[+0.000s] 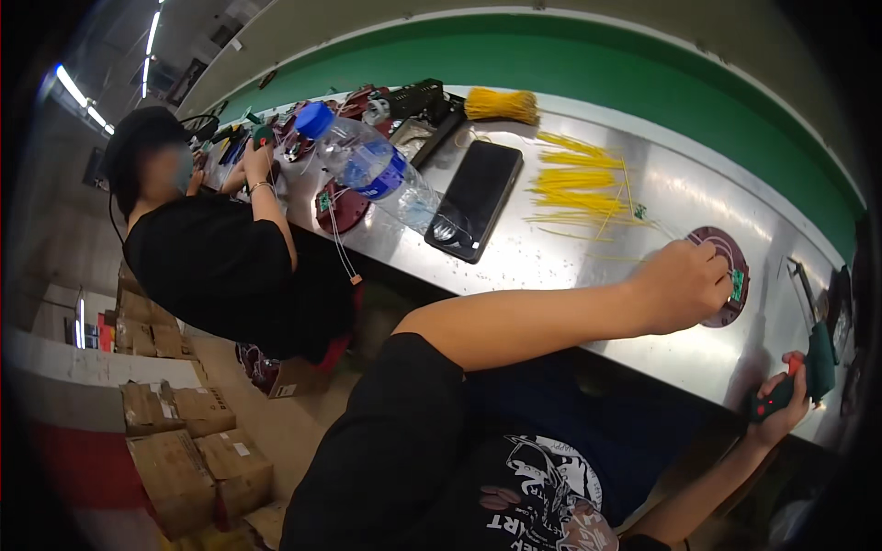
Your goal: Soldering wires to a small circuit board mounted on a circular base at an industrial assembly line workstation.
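Observation:
My left hand (684,286) reaches across the bench onto the left side of a round maroon disc (729,314). Its fingers are curled and closed; whatever they pinch is hidden. A green circuit board (738,285) sits on the disc beside my fingertips, and white wires (721,241) loop over the disc's far part. At the far right my right hand (788,411) is wrapped around the handle of a dark green pistol-grip power tool (820,360) with a red trigger. The tool is apart from the disc, and its tip is hard to make out.
Yellow wires (579,179) lie in rows left of the disc, with a small green board (640,211) beside them. A black phone (478,197), a plastic bottle (367,161) and a yellow wire bundle (501,105) are further left. A co-worker (207,248) works at the left; cardboard boxes (170,477) stand behind.

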### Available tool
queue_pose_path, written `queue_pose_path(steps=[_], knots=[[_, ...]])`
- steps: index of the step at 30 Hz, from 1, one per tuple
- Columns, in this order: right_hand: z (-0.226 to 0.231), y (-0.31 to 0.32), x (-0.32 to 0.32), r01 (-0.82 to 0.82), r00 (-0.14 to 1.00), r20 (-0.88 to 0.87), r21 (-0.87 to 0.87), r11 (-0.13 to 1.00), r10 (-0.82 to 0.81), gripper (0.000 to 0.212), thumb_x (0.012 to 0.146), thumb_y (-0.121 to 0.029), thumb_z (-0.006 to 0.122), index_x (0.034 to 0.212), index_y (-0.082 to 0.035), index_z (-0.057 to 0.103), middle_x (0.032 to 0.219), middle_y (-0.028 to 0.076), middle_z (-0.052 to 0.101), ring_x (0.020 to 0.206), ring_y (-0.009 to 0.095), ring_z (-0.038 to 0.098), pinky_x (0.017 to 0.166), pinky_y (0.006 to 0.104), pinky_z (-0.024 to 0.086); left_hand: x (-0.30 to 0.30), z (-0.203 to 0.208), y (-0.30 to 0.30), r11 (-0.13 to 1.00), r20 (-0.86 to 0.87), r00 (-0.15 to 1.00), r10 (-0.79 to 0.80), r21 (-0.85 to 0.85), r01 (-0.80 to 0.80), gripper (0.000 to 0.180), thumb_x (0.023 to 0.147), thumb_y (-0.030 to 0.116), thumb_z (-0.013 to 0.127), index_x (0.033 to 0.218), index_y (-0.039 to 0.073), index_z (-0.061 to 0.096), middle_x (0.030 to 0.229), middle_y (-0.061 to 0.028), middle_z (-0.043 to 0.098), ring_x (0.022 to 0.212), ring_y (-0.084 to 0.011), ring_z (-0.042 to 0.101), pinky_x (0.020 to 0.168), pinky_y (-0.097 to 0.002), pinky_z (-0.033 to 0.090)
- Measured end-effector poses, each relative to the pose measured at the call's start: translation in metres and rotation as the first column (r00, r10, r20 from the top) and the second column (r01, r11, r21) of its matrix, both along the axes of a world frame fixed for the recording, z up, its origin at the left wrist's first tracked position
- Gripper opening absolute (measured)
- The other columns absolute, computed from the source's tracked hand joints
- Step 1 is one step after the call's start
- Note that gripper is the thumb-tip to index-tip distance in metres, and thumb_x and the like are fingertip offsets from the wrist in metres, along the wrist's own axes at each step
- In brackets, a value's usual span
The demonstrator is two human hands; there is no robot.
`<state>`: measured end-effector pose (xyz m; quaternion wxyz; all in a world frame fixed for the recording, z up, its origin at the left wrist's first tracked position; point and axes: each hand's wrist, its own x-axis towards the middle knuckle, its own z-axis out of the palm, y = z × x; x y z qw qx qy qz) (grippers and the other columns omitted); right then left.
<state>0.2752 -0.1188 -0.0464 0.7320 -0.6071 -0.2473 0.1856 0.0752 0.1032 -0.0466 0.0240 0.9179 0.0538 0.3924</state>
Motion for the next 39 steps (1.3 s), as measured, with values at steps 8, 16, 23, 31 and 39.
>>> queue_pose_path(steps=[8,16,23,31,39], knots=[[-0.006,0.003,-0.001,0.103,0.994,0.027,0.068,0.992,-0.105,0.033,0.102,-0.025,0.049,0.111,0.005,0.059,0.102,0.01,0.06,0.052,0.009,0.051,0.045,0.0236,0.04,-0.001,0.029,0.009,0.999,0.185,0.982,-0.032,0.033,0.026,0.019,0.07,0.021,0.066,0.075,0.004,0.062,0.078,-0.0108,0.06,0.087,-0.0299,0.059,0.074,-0.0383,0.047],[-0.008,-0.001,0.01,0.331,0.938,-0.176,0.189,0.924,-0.3,0.032,0.101,-0.028,0.051,0.109,0.002,0.061,0.095,0.007,0.062,0.054,0.011,0.05,0.051,0.0251,0.041,0.081,0.046,0.03,0.981,-0.438,0.898,-0.04,-0.187,-0.047,0.04,0.071,0.035,0.066,0.094,0.003,0.07,0.105,-0.0198,0.064,0.108,-0.0365,0.054,0.095,-0.047,0.039],[-0.005,0.006,-0.003,0.359,0.91,-0.268,0.13,0.924,-0.316,0.033,0.099,-0.03,0.054,0.105,0.001,0.062,0.087,0.007,0.061,0.054,0.012,0.049,0.051,0.0257,0.041,0.127,0.058,0.029,0.936,0.191,0.916,0.353,-0.088,-0.342,0.048,0.083,0.035,0.065,0.12,0.004,0.065,0.128,-0.0245,0.055,0.127,-0.0407,0.043,0.108,-0.056,0.028],[-0.003,0.0,-0.001,0.312,0.932,-0.235,0.134,0.941,-0.276,0.032,0.098,-0.03,0.056,0.105,0.001,0.062,0.085,0.006,0.06,0.054,0.012,0.05,0.048,0.0266,0.04,-0.203,0.141,-0.035,0.999,0.34,0.94,-0.014,0.039,0.001,0.016,0.067,0.006,0.068,0.08,0.008,0.06,0.082,-0.0067,0.062,0.073,-0.0269,0.059,0.064,-0.037,0.045],[0.004,0.006,-0.007,0.281,0.956,-0.14,0.177,0.943,-0.259,0.03,0.098,-0.028,0.057,0.104,0.001,0.061,0.091,0.006,0.061,0.054,0.012,0.051,0.048,0.0262,0.041,-0.399,0.177,0.218,0.25,-0.063,0.28,0.958,-0.301,-0.92,0.023,0.087,0.02,0.062,0.098,0.004,0.073,0.1,-0.0203,0.072,0.093,-0.0338,0.071,0.082,-0.0453,0.055]])
